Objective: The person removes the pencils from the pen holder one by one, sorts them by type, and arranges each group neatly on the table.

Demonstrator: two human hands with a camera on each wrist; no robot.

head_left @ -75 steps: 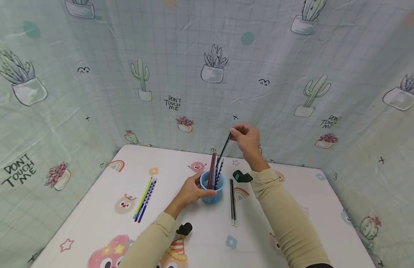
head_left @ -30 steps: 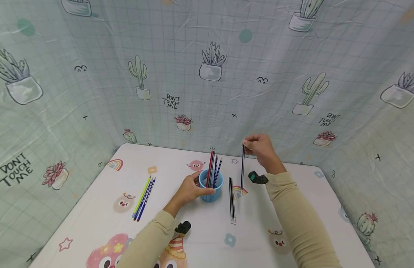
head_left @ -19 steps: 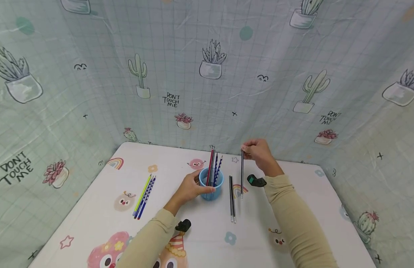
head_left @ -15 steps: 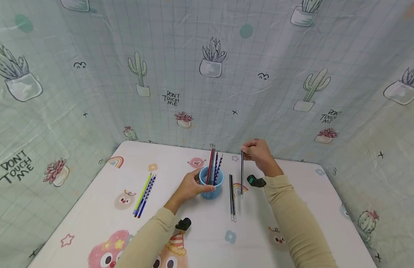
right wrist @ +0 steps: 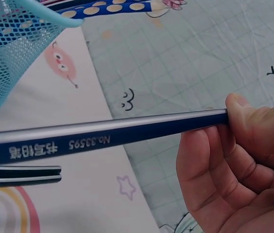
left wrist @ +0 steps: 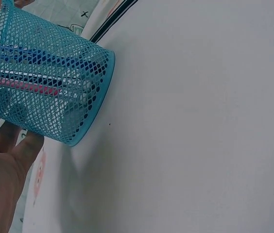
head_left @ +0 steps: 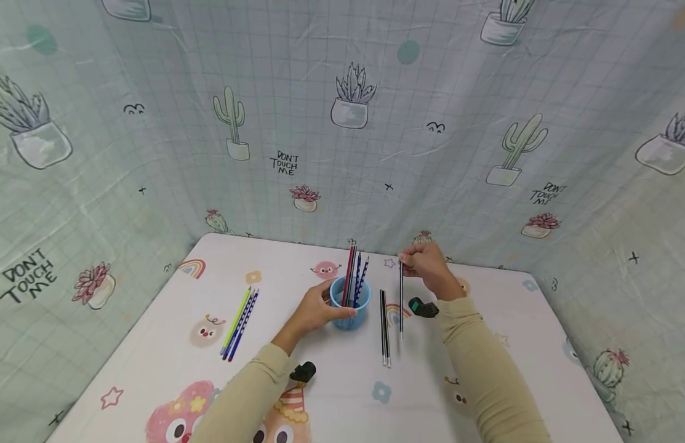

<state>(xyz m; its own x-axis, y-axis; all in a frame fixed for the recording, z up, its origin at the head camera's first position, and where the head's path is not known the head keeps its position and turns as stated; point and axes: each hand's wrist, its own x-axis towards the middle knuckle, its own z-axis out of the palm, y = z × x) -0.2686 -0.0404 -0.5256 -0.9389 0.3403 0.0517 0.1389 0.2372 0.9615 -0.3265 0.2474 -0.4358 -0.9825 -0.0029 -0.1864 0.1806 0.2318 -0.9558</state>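
Observation:
My left hand [head_left: 313,312] grips a light-blue mesh pencil cup [head_left: 350,321] at its side, thumb across the front. Inside the cup stand several pencils [head_left: 359,280], red, black and blue with white dots. My right hand [head_left: 429,269] pinches a dark-blue and silver pencil [right wrist: 103,133] by its top end, between thumb and fingers. That pencil hangs upright, eraser end down, close over the table. Just left of it, two black pencils [head_left: 384,329] lie side by side. In the left wrist view the cup [left wrist: 44,82] appears tilted, fingers [left wrist: 29,148] against its wall.
On the left of the white patterned table [head_left: 342,400] lie a yellow-green pencil [head_left: 235,320] and dotted blue pencils [head_left: 245,326], side by side. A curtain printed with cacti [head_left: 298,92] surrounds the table at the back and sides. Black wrist cameras [head_left: 303,371] sit at both cuffs.
My right hand has drawn the dark-blue pencil out of the cup, carried it right past the black pencils, and lowered it toward the table. My left hand has stayed on the cup.

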